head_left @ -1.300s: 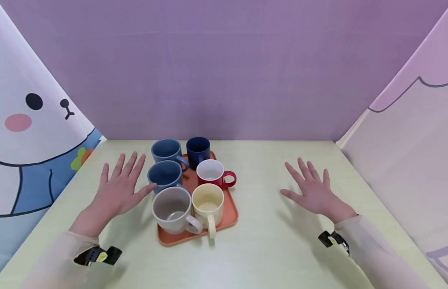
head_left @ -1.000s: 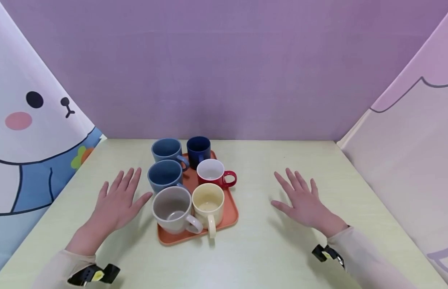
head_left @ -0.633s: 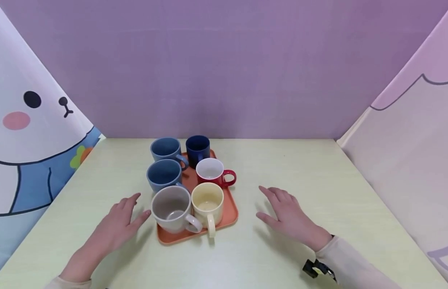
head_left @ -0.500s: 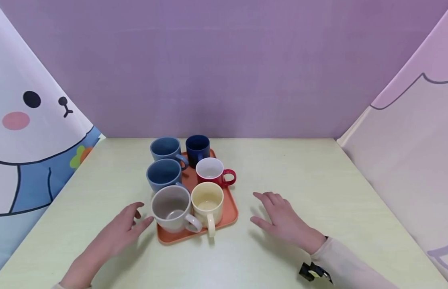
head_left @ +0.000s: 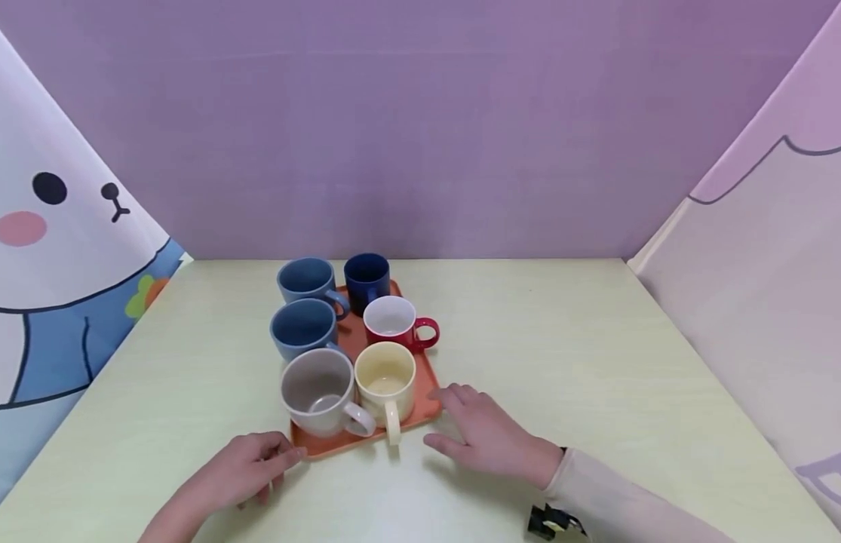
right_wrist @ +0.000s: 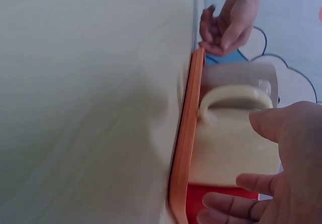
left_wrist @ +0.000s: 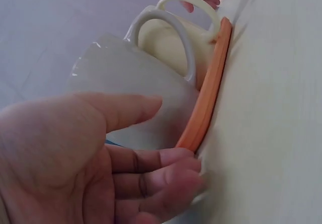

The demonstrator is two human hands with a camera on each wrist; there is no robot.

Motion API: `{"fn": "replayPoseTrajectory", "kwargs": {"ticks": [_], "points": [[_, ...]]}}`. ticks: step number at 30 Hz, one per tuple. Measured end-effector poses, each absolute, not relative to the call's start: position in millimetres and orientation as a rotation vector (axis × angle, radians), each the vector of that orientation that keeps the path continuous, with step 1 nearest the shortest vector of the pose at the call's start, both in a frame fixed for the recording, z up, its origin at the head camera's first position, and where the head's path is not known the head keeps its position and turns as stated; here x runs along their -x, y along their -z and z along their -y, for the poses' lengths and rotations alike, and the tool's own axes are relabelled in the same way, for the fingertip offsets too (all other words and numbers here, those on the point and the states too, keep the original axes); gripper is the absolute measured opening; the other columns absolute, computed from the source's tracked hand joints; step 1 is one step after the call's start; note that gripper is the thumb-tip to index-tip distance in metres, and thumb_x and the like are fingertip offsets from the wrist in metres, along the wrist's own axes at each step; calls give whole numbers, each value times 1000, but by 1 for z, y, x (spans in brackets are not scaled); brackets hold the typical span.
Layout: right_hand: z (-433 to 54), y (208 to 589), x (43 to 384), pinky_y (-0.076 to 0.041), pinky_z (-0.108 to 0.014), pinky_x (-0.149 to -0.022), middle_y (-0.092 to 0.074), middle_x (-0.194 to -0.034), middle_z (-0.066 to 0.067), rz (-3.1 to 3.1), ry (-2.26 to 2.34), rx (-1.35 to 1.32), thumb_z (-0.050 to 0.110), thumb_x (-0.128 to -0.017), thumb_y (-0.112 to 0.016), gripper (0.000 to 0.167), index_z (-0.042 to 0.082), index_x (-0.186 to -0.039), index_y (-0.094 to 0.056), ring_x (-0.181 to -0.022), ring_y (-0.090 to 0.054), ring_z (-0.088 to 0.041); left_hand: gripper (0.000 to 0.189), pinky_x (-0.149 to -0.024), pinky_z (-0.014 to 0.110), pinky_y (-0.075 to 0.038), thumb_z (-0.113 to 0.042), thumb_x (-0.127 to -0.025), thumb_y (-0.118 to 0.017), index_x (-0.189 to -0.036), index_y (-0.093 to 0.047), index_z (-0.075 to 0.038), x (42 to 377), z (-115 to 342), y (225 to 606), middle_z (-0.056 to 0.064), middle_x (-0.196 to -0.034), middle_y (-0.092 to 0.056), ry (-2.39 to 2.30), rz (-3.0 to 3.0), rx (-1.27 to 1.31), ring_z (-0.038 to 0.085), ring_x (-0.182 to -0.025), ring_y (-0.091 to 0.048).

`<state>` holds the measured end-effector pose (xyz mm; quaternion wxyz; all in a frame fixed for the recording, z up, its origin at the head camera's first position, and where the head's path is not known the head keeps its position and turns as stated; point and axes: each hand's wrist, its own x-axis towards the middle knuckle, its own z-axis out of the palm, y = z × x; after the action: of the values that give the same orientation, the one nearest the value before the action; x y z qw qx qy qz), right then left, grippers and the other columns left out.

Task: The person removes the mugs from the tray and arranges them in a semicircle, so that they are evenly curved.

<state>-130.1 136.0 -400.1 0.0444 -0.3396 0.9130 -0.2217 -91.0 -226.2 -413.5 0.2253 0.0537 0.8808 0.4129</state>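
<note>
An orange tray (head_left: 352, 334) bears several mugs, all upright. At its near end stand a grey-white mug (head_left: 316, 400) and a cream mug (head_left: 385, 388). Behind them are a red mug (head_left: 393, 335) with white inside, two blue mugs (head_left: 303, 332) and a navy mug (head_left: 367, 290). My left hand (head_left: 247, 469) is at the tray's near left corner; in the left wrist view its bent fingertips meet the end of the tray rim (left_wrist: 209, 93), thumb apart. My right hand (head_left: 488, 436) reaches the near right corner, fingers loosely spread beside the cream mug, holding nothing.
The tray lies on a pale table (head_left: 563, 339), left of its middle. A purple backdrop (head_left: 420, 136) rises at the table's far edge, with printed cloth panels (head_left: 67, 264) at both sides. The red mug's handle sticks out past the tray's right edge.
Both hands have come down and inward from either side, to the tray's near corners. The left fingers have bent more. Tray and mugs stay where they were; the head view shifts slightly.
</note>
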Motion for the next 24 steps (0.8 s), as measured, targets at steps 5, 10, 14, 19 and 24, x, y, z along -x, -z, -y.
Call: {"fn": "replayPoseTrajectory", "kwargs": {"ticks": [5,10,14,19,24], "points": [[-118,400,130,-47,-37,-91,-61,-117,0,-2690,692,1095,43,-99,-61,43,12,-128,-56,-103,-55,-14,33,-48,33,-50,-36,-100,-60,-82,-63,-8,90,225,422,2,-65,-59,-1216,-2379,-140,19,-55,-59],[-103,398,131,-46,-25,-72,-57,-90,8,-2635,714,1100,44,-97,-63,32,19,-115,-58,-80,-51,-7,30,-46,31,-50,-31,-100,-60,-82,-64,-7,92,226,426,4,-64,-61,-1308,-2337,-154,19,-52,-62],[-94,398,132,-37,-20,-55,-47,-69,12,-2574,764,1085,46,-97,-63,23,24,-101,-55,-61,-45,-4,30,-43,29,-48,-29,-100,-60,-82,-62,-6,92,227,428,4,-63,-62,-1367,-2305,-149,19,-50,-63],[-87,403,134,-34,-17,-51,-45,-63,14,-2538,872,1099,42,-97,-64,20,23,-93,-57,-55,-44,-1,32,-42,26,-46,-32,-100,-60,-81,-61,-6,94,227,430,5,-63,-63,-1407,-2270,-109,18,-50,-62],[-83,408,136,-36,-15,-51,-45,-60,15,-2537,973,1133,36,-98,-64,19,19,-90,-61,-55,-44,1,33,-42,25,-46,-33,-100,-60,-82,-61,-6,95,227,431,6,-64,-63,-1427,-2248,-120,17,-49,-62]]}}
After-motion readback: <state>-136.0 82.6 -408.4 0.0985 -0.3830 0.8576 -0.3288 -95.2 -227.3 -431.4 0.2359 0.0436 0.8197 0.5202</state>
